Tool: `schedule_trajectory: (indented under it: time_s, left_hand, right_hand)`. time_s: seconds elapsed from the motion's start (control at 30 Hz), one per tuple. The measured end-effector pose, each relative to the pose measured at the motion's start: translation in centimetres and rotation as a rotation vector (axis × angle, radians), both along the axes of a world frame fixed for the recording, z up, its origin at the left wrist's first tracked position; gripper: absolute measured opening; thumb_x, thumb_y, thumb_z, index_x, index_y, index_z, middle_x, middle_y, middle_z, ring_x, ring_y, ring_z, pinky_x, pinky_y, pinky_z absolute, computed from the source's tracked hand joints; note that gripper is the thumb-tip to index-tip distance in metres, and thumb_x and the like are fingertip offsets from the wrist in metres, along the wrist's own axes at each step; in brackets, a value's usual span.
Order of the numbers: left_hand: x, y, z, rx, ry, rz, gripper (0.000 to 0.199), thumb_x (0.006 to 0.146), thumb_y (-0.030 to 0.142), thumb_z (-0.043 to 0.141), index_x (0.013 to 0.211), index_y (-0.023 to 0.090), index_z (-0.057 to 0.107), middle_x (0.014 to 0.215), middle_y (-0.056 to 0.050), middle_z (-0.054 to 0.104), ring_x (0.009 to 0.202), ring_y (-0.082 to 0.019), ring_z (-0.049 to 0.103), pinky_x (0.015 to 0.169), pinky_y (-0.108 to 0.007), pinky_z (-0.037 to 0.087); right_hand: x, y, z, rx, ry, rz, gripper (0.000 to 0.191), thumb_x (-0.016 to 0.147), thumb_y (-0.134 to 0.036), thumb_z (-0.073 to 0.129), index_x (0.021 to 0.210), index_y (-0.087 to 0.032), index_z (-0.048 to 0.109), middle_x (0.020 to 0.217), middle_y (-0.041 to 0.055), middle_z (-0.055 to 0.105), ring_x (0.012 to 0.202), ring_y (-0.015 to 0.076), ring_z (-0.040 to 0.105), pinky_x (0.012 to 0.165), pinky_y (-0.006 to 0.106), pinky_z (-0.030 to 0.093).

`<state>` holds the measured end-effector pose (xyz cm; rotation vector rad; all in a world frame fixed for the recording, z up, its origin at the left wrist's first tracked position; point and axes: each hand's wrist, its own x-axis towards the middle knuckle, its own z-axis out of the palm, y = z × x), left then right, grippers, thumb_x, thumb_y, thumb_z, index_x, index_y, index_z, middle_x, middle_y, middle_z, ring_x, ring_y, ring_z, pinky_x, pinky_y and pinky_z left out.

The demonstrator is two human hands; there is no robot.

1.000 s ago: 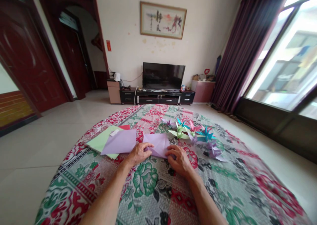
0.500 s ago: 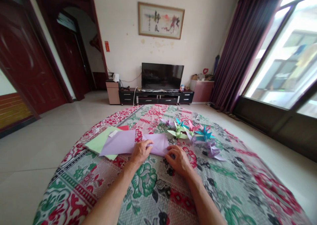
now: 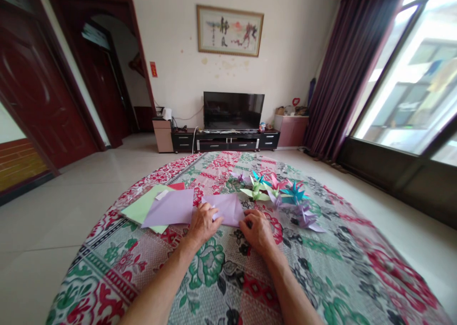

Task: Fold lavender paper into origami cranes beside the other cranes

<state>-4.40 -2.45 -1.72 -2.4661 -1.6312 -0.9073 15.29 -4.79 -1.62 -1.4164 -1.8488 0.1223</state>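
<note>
A partly folded sheet of purple origami paper (image 3: 228, 206) lies on the tablecloth in front of me, with crease lines on its right half. My left hand (image 3: 204, 222) presses on its left part, fingers bent and thumb low on the sheet. At its lower right corner my right hand (image 3: 257, 228) holds the edge between curled fingers and thumb. To the left, a flat purple sheet (image 3: 171, 207) overlaps a stack of light green paper (image 3: 139, 208). Several folded paper cranes in purple, blue, pink and green, such as a blue crane (image 3: 295, 192), stand to the right.
A round table with a flowered tablecloth (image 3: 342, 258) carries everything. A bit of red paper (image 3: 177, 186) shows behind the purple sheet. Beyond the table stand a television (image 3: 233, 110) and a low black cabinet (image 3: 228, 144); a dark curtain (image 3: 342, 77) hangs at right.
My left hand has slid slightly, its fingers now lower and more over the folded paper. The right hand has barely moved. The view has shifted a little.
</note>
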Motion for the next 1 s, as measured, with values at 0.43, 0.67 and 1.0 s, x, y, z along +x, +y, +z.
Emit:
schedule_trajectory:
  time_s: [0.43, 0.67, 1.0]
  left_hand:
    - [0.0, 0.0, -0.1, -0.03, 0.016, 0.017, 0.031, 0.079, 0.039, 0.056, 0.099, 0.018, 0.067, 0.084, -0.008, 0.056, 0.087, -0.021, 0.051, 0.082, -0.032, 0.042]
    - [-0.2, 0.5, -0.1, -0.033, 0.041, 0.035, 0.031, 0.078, 0.038, 0.057, 0.1, 0.019, 0.067, 0.086, -0.008, 0.057, 0.088, -0.021, 0.051, 0.083, -0.033, 0.042]
    - [-0.9, 1.8, -0.9, -0.032, -0.021, 0.063, 0.024, 0.078, 0.032, 0.057, 0.096, 0.019, 0.066, 0.093, -0.007, 0.056, 0.092, -0.02, 0.051, 0.086, -0.033, 0.04]
  right_hand:
    - [1.0, -0.3, 0.6, -0.104, -0.009, 0.052, 0.015, 0.071, -0.021, 0.056, 0.061, -0.019, 0.067, 0.1, 0.0086, 0.064, 0.093, 0.021, 0.059, 0.088, 0.034, 0.043]
    - [0.7, -0.2, 0.5, -0.1, -0.03, 0.038, 0.015, 0.069, -0.02, 0.057, 0.057, -0.019, 0.066, 0.098, 0.0084, 0.064, 0.093, 0.0206, 0.059, 0.087, 0.034, 0.043]
    - [0.1, -0.4, 0.5, -0.078, -0.036, 0.112, 0.014, 0.07, -0.026, 0.059, 0.06, -0.022, 0.068, 0.1, 0.0057, 0.065, 0.094, 0.0215, 0.057, 0.087, 0.037, 0.041]
